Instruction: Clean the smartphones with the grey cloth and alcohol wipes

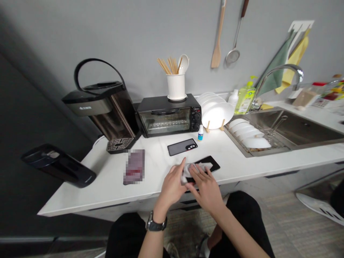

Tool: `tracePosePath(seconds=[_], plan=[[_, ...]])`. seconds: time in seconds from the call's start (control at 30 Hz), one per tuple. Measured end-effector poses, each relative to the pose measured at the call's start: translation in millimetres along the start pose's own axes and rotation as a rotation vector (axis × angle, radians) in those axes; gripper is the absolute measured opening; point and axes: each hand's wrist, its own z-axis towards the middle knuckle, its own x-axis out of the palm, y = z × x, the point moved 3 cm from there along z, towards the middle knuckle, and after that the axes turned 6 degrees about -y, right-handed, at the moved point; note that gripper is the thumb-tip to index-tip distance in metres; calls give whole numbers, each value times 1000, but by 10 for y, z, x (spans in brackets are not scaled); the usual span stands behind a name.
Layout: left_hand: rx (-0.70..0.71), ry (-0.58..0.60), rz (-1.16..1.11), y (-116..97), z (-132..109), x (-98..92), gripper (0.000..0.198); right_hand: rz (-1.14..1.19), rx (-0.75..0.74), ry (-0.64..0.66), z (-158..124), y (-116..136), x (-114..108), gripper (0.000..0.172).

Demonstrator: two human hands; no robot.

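A black phone (214, 163) lies flat near the counter's front edge, partly covered by a crumpled white wipe (205, 165). My right hand (205, 188) presses the wipe against the phone, fingers spread over it. My left hand (173, 182), with a watch on the wrist, is at the phone's left end, its thumb and fingers around that end and the edge of the wipe. Behind the phone lies a dark phone case (178, 148) with camera cutouts. A small white spray bottle (200, 133) with a blue label stands upright beyond the case.
On the white counter (107, 186) are a pixelated flat item (134, 166), a dark tumbler (59, 166), a water dispenser (107, 111), a toaster oven (168, 120) and white plates (217, 115). A sink (309, 125) with bowls (252, 138) is at the right.
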Motion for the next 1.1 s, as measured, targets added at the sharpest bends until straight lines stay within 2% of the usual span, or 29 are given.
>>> tracePosePath(seconds=[0.07, 0.13, 0.27, 0.37, 0.43, 0.53, 0.6, 0.67, 0.73, 0.8, 0.87, 0.93, 1.0, 1.1], plan=[[9, 10, 1, 6, -1, 5, 102, 47, -61, 51, -123, 136, -18, 52], [5, 3, 0, 7, 0, 2, 104, 49, -58, 58, -262, 82, -85, 48], [3, -7, 2, -9, 11, -14, 104, -41, 79, -26, -360, -369, -226, 45], [2, -1, 2, -15, 15, -16, 103, -113, 170, -84, -179, -577, -192, 44], [-2, 1, -4, -9, 12, -11, 102, -131, 200, -112, -1, -513, -98, 45], [-5, 5, -1, 14, 5, -4, 100, -79, 126, -79, 153, -147, 64, 46], [6, 21, 3, 29, 3, 3, 100, -33, 28, -14, 95, 114, 113, 50], [15, 33, -3, 36, 4, 9, 101, -11, -49, 43, -72, 225, 83, 53], [14, 23, -18, 34, 4, 9, 103, -18, -69, 72, -261, 122, -11, 52], [10, 0, -25, 25, 3, 5, 105, -56, -15, 58, -376, -148, -124, 49], [14, -11, -28, 12, 1, 2, 105, -107, 72, 3, -371, -444, -202, 48], [17, -12, -29, 7, -3, 0, 105, -145, 127, -52, -264, -609, -202, 48], [22, -14, -30, 14, -7, 0, 104, -151, 125, -81, -119, -566, -127, 51], [34, -20, -12, 42, -14, 12, 102, -83, 43, -52, 5, -198, 23, 56]])
